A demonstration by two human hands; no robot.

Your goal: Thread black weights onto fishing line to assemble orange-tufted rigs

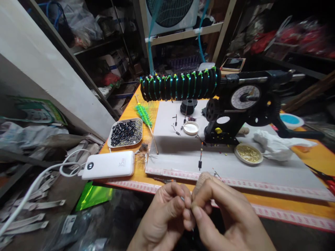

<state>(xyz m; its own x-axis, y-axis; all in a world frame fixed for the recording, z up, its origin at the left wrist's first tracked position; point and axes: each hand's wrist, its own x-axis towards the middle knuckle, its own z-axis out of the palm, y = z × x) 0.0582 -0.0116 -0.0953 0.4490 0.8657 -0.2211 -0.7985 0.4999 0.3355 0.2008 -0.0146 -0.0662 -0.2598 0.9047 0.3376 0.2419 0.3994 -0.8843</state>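
My left hand (167,212) and my right hand (222,212) meet in front of the table edge, fingertips pinched close together. A tiny teal tip (182,198) shows between the left thumb and forefinger, and a thin dark strand hangs below the fingers. The fingers hide most of what is held, so its kind is unclear. Just beyond the hands, a small fishing float rig (201,157) with an orange tip and black weight lies on the white board (172,150). Behind it stands a black hand-cranked winder (222,129) carrying a row of black spools (180,85) wound with green and teal line.
At left sit a tray of black and silver cylinders (125,132), a white power bank (108,165) with a cable, and a green bundle on a stick (143,115). A dish of gold pieces (248,154) and white cloth (277,143) lie right. Tape measures (293,214) run along the front.
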